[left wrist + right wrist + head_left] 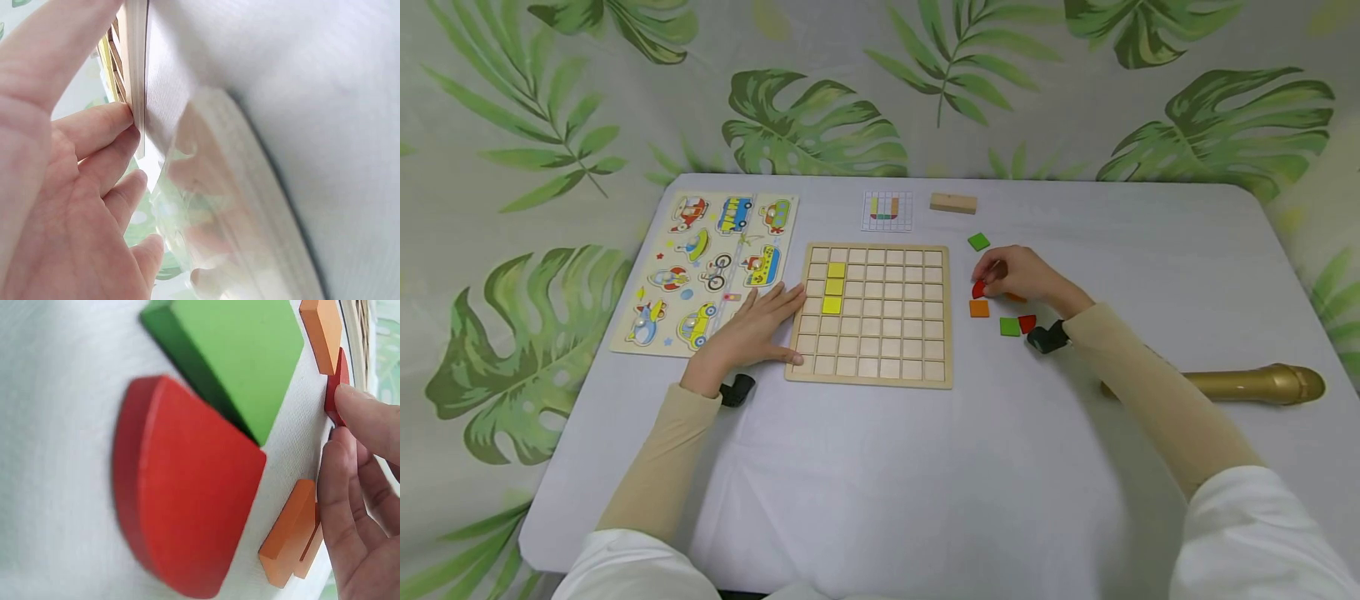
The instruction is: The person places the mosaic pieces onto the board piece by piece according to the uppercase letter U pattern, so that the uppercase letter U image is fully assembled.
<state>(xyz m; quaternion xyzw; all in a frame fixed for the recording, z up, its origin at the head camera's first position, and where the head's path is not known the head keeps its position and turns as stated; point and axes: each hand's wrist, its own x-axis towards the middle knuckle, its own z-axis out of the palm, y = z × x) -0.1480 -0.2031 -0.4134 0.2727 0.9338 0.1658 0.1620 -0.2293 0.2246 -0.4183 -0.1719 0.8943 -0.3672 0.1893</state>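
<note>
My right hand (1026, 271) pinches a red quarter-circle tile (978, 289) between thumb and fingertips, just right of a wooden grid board (951, 333). In the right wrist view the thumb overlaps that red tile (334, 394), low over the cloth. An orange tile (979, 308) lies right by these fingers, and more orange (1016, 297) shows partly under the hand. My left hand (752, 329) rests against the board's left edge, fingers stretched and thumb near its lower corner. Three yellow tiles (832, 287) stand in one column of the grid.
A green tile (1010, 327) and another red quarter-circle (1027, 322) lie together; a second green tile (978, 242) lies farther back. Behind the board are a pattern card (887, 225) and wooden block (953, 203). A picture puzzle (662, 242) lies left, a gold rod-like object (1240, 385) right.
</note>
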